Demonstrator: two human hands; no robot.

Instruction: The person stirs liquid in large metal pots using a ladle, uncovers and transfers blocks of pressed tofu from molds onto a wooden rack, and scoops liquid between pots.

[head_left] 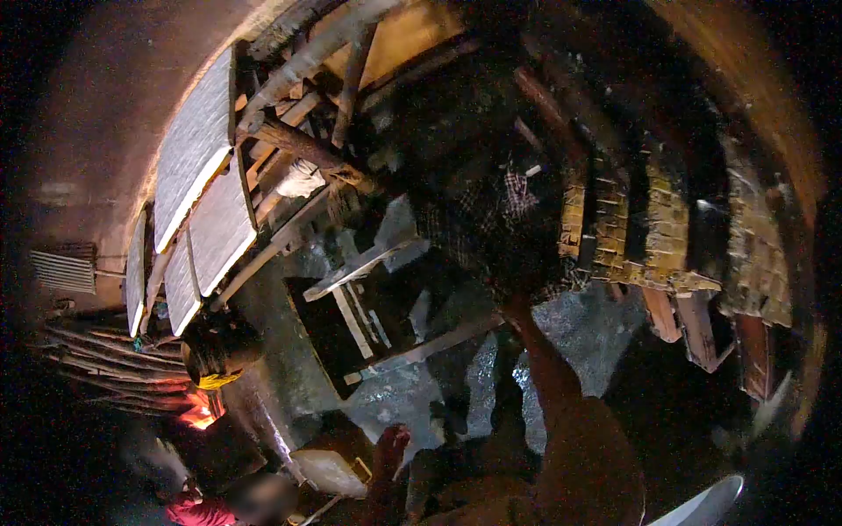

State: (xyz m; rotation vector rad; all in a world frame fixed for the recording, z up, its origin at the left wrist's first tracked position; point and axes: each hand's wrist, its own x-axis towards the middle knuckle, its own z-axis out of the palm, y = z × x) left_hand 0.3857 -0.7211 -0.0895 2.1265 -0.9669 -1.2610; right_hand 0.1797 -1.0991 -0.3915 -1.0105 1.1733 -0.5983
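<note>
From the lower right my arm reaches up, and my right hand (516, 307) touches the lower edge of a dark, tangled mass (517, 267); its fingers are lost in shadow. Above that lies a checkered cloth (519, 195). My left hand (392, 441) is low in the middle, fingers curled; whatever may be in them is hidden. Beside it, to the left, is a pale flat panel (331, 472) with a light handle-like edge. Between the hands and the wooden frame sits a dark board (329, 329) with pale wooden strips (353, 323) on it.
At the left, a fire (202, 410) burns by a dark pot (219, 351) and stacked sticks (114, 364). Pale panels (195, 145) lean on a timber frame (311, 145). Block-patterned columns (668, 206) stand right. A person in a red garment (200, 511) is at lower left.
</note>
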